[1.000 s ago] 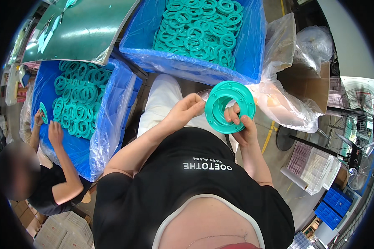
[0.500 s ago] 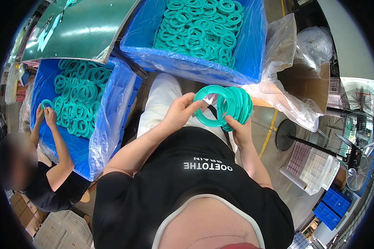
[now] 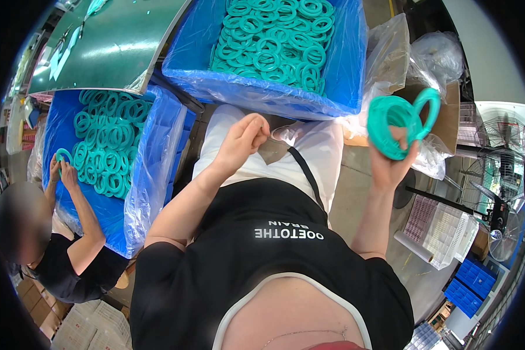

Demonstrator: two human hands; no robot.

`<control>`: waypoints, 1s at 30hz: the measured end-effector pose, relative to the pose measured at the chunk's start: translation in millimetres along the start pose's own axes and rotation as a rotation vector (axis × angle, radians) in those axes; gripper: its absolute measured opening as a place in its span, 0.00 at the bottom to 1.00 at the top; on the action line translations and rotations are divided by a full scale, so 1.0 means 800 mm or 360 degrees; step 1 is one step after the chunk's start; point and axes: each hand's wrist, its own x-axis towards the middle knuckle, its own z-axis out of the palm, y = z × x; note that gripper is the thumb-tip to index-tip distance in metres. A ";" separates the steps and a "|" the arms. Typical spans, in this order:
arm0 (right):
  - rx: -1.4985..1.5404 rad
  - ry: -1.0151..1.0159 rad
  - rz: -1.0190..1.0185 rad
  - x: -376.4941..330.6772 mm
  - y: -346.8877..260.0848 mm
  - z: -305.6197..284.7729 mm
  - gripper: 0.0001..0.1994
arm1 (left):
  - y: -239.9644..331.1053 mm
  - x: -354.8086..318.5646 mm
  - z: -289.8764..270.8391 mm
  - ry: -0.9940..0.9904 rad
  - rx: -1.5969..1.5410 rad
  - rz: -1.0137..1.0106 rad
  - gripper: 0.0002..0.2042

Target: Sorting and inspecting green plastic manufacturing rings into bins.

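Observation:
My right hand (image 3: 391, 166) is raised out to the right, its fingers closed round a bunch of teal plastic rings (image 3: 378, 125). Most of the rings lie stacked together, while one stands tilted away from the stack on the right. The bunch is in front of an open cardboard box (image 3: 443, 111). Over my lap, my left hand (image 3: 242, 140) is closed with its fingers curled together. Nothing sticks out of it, and whatever may be inside is hidden.
Ahead stands a blue plastic-lined bin (image 3: 204, 79) full of teal rings. Another lined bin (image 3: 61, 116) of rings is at left, where a co-worker (image 3: 70, 256) handles a ring. A green-topped table (image 3: 116, 49) is far left; a fan (image 3: 499, 221) stands at right.
The rings have moved right in my right hand, away from my lap. My left hand has let go of the front ring and closed, staying over my lap.

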 end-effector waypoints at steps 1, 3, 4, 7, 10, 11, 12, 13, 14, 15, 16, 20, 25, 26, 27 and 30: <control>-0.0004 -0.0002 -0.0006 0.002 0.000 0.000 0.08 | -0.003 -0.001 0.003 -0.0007 -0.0002 0.0003 0.09; 0.0229 -0.0129 0.0274 0.010 0.002 -0.005 0.09 | -0.009 0.001 0.013 -0.0093 -0.0326 -0.0205 0.08; 0.0345 -0.0159 0.0499 0.006 0.015 -0.013 0.13 | -0.008 0.001 0.015 -0.0172 -0.0457 -0.0282 0.07; -0.0695 -0.0552 0.0558 -0.018 0.056 -0.015 0.18 | -0.020 0.000 0.026 -0.0265 -0.0327 -0.0180 0.08; -0.0873 -0.0587 0.0706 -0.031 0.082 -0.017 0.25 | 0.001 -0.013 0.038 -0.0190 -0.0056 -0.0093 0.06; -0.0870 -0.0591 0.0712 -0.034 0.090 -0.018 0.25 | 0.005 -0.015 0.044 -0.0124 0.0170 0.0041 0.06; -0.0958 -0.0563 0.0749 -0.037 0.098 -0.019 0.26 | -0.008 -0.010 0.046 -0.0067 0.0192 0.0259 0.10; -0.1046 -0.0535 0.0785 -0.040 0.105 -0.020 0.27 | -0.009 -0.012 0.046 -0.0062 0.0193 0.0261 0.10; -0.1151 -0.0428 0.0828 -0.044 0.108 -0.018 0.28 | 0.003 -0.017 0.052 -0.0039 0.0499 0.0355 0.10; -0.1153 -0.0430 0.0831 -0.046 0.108 -0.019 0.28 | 0.017 -0.023 0.059 -0.0019 0.0806 0.0447 0.11; -0.1160 -0.0346 0.0964 -0.046 0.108 -0.022 0.28 | 0.032 -0.027 0.072 -0.0068 0.0769 0.0516 0.14; -0.1249 -0.0312 0.1223 -0.049 0.114 -0.029 0.29 | 0.012 -0.009 0.058 -0.0187 0.1801 0.1301 0.14; -0.1289 -0.0385 0.1201 -0.054 0.115 -0.014 0.22 | 0.025 0.011 0.027 -0.0140 0.2031 0.1301 0.09; -0.1325 -0.0407 0.1107 -0.054 0.114 -0.013 0.19 | 0.031 0.014 0.023 0.0014 0.1953 0.1398 0.08; -0.1359 -0.0428 0.1013 -0.054 0.112 -0.013 0.16 | 0.034 0.010 0.022 0.0007 0.1954 0.1400 0.08; -0.1263 -0.0341 0.0892 -0.045 0.108 -0.026 0.13 | 0.028 -0.002 0.013 -0.0157 0.1418 0.0236 0.07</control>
